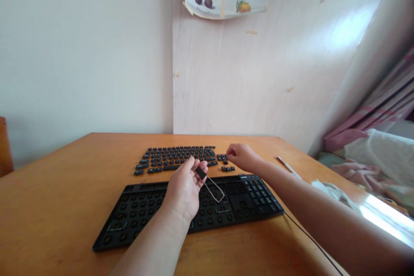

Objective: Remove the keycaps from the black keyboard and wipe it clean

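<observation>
A wire keycap puller with a black handle (201,173) is gripped in the fingers of my left hand (183,192), its wire loop hanging over the keyboard. Beneath that hand lies the black keyboard (263,214), mostly stripped of caps, with the number pad caps still seated at its right end. Behind it, loose black keycaps (176,155) stand in rows laid out like a keyboard. My right hand (245,157) is closed at the right edge of these rows, beside a small group of caps (221,157). Whatever its fingertips pinch is hidden.
All this rests on a wooden table (58,189). A cable (310,237) runs from the keyboard toward the front right. A white pencil-like stick (287,166) and a crumpled clear plastic bag (334,192) lie on the right. Behind the table is a wall (129,73).
</observation>
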A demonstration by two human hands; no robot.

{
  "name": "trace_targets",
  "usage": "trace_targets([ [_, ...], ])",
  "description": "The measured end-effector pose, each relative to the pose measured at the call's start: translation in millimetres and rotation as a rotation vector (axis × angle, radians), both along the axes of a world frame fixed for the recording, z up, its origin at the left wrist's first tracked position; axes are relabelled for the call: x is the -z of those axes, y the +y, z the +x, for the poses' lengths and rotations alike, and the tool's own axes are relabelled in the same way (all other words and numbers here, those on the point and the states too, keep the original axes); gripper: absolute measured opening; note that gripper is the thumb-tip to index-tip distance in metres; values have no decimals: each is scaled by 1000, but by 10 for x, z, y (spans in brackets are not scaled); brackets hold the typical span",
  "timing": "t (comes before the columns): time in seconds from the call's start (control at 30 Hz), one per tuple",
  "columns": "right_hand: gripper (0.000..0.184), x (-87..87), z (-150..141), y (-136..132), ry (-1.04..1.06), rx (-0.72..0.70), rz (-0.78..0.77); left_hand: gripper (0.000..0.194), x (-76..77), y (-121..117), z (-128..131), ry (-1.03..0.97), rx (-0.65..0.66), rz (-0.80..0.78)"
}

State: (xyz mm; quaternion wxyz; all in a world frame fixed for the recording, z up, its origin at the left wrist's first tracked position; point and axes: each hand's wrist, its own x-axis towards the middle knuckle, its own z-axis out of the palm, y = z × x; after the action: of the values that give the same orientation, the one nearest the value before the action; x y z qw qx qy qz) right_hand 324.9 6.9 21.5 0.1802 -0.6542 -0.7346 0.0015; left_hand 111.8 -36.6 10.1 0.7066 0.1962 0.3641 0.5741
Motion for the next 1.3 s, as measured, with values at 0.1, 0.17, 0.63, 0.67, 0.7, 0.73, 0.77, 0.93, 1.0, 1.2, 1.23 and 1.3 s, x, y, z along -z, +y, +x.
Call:
trace_targets([
  [0.1,12,105,65,142,-46,56,-81,13,-3,-11,7,0,10,1],
  [0.17,13,161,61,195,-76,92,-117,13,-10,-21,9,-7,15,-3],
  [0.63,22,228,-83,267,-133,251,-246,11,29,-10,9,-21,35,-7],
  [0.67,21,232,-91,266,-125,255,-249,11,30,-10,9,-17,36,-10],
  [0.7,20,234,-96,266,-115,258,-249,11,28,-11,11,-14,37,-11],
  [0.73,18,235,-98,266,-103,259,-247,11,24,-14,12,-11,41,-13],
  [0.77,16,234,-98,265,-88,259,-241,11,18,-17,14,-8,46,-16],
  [0.93,14,189,-87,240,58,204,-192,12,-18,-39,20,-1,56,-48],
  [1.0,19,146,-112,193,163,142,-183,11,-18,-45,21,1,78,-34],
  [1.2,31,-9,-297,-133,693,-120,-286,11,8,-58,39,38,164,62],
  [1.23,30,-23,-326,-191,845,-179,-342,10,9,-60,43,42,172,70],
  [1.3,30,-33,-373,-284,1069,-268,-439,10,9,-64,48,41,184,93],
])
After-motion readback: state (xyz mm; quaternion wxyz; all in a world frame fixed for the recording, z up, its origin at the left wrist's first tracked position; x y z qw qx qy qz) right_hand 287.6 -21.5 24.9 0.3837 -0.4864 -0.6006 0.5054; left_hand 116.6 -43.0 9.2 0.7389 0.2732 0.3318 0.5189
